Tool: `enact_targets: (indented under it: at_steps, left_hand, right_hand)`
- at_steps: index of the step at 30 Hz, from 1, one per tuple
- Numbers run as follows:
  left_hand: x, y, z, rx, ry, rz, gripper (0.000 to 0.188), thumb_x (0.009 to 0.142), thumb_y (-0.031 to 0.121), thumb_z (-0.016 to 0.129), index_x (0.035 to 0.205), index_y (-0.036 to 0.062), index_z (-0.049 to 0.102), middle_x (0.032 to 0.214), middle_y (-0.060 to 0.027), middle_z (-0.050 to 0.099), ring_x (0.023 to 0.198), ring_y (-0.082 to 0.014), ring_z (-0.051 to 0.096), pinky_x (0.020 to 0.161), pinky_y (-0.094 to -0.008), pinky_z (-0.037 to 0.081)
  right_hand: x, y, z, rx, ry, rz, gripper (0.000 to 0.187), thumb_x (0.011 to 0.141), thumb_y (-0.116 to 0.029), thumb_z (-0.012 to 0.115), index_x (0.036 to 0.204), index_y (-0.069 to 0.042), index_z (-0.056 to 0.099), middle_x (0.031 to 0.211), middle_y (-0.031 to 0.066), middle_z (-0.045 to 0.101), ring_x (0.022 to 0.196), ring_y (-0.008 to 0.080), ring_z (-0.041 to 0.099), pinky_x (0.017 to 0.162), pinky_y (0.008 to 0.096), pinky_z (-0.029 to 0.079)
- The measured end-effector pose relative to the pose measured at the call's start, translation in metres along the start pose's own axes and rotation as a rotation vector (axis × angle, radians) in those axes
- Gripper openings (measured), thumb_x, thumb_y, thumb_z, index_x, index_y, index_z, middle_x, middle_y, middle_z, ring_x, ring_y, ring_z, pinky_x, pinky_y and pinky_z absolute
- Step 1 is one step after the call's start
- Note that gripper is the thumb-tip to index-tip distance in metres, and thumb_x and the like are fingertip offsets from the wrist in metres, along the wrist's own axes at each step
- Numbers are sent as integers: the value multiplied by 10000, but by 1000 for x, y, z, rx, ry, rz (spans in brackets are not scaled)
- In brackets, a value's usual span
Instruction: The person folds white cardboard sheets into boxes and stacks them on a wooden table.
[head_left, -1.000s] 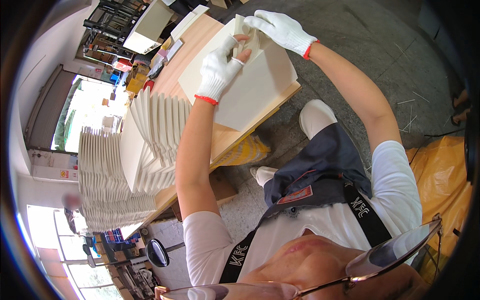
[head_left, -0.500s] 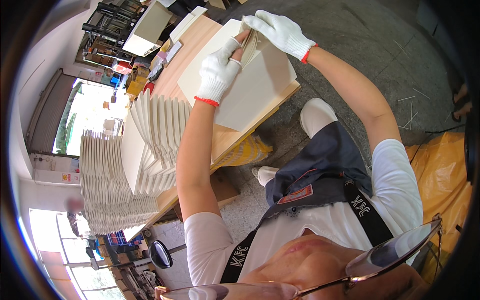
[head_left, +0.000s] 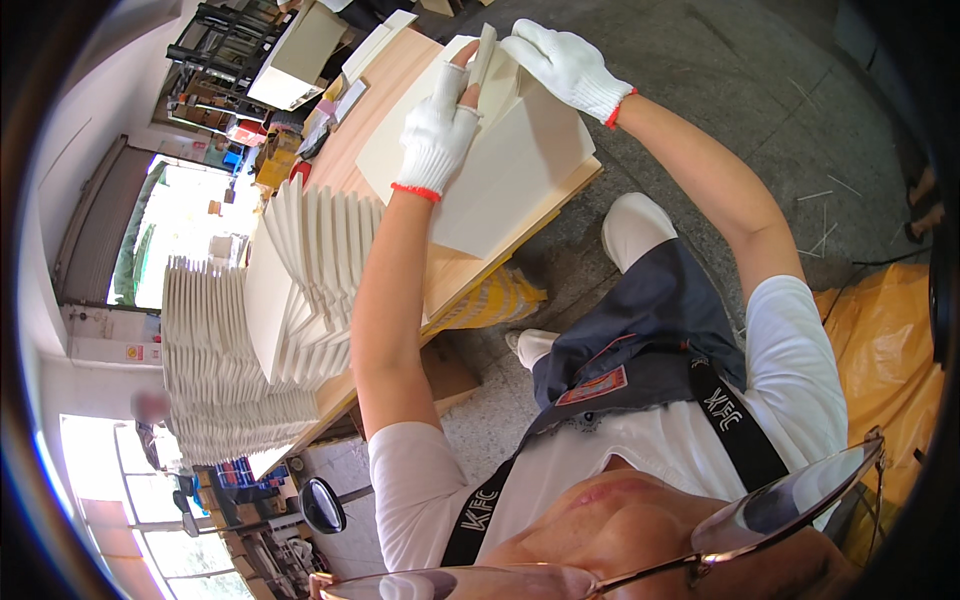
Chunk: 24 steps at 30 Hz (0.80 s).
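Both my hands wear white knit gloves with red cuffs. My left hand (head_left: 440,125) presses on a cream cardboard sheet (head_left: 500,190) and pinches the folded-up flap (head_left: 484,55) at its far edge. My right hand (head_left: 562,62) grips the same sheet from the right side of that flap. The sheet lies on a wooden worktable (head_left: 395,85), partly overhanging its near edge.
A tall fanned stack of folded cream cardboard pieces (head_left: 290,290) stands on the table to my left. More flat boards (head_left: 300,45) lie at the far end. Yellow sacks sit under the table (head_left: 495,300) and at right (head_left: 875,340). The floor (head_left: 740,90) is grey concrete.
The flap at the far edge of the sheet has been folded further upright between my hands. My left hand has shifted up toward it.
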<state>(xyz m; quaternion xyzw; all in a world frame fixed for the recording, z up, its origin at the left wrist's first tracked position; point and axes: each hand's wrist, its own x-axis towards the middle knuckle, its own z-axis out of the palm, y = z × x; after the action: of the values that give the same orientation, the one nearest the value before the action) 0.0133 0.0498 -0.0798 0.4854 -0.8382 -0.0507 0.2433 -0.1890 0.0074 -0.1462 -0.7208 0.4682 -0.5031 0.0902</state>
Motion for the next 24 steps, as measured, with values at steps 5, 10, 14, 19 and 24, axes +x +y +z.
enact_targets:
  at_steps: [5,10,14,19,24]
  left_hand:
    - [20,-22,12,141,112,92,478,946,305,578,1410,276,465,1161,-115,686,998,-355,659,860,-420,508]
    - [12,-12,9,-16,-30,-4,553,851,421,690,1351,235,544,1164,-122,683,1047,-315,656,904,-389,502]
    - [9,-4,6,-69,-77,-27,591,812,379,743,1346,218,546,1119,-142,689,1025,-289,664,890,-367,511]
    - [7,-20,11,-299,97,89,409,907,226,613,1310,171,571,1071,-119,691,957,-231,661,871,-343,495]
    - [6,-10,6,-167,78,73,291,976,247,500,1237,230,630,846,-124,674,745,-212,656,727,-376,507]
  right_hand:
    - [1,-8,-1,90,12,-1,339,1011,-433,429,1074,-121,547,855,146,640,829,365,625,697,453,451]
    - [1,-3,-1,82,-1,44,380,1006,-478,411,1049,-125,547,833,142,623,824,362,619,705,452,445]
    - [-1,-5,-3,80,14,52,409,1004,-506,398,993,-124,545,803,138,604,799,354,612,700,451,443]
    - [-1,-13,-26,-84,-89,78,501,983,-565,412,888,-102,582,730,123,601,723,347,617,664,435,458]
    - [-5,2,-29,-450,-135,-189,522,984,-560,404,925,-101,645,757,97,651,725,323,646,670,424,498]
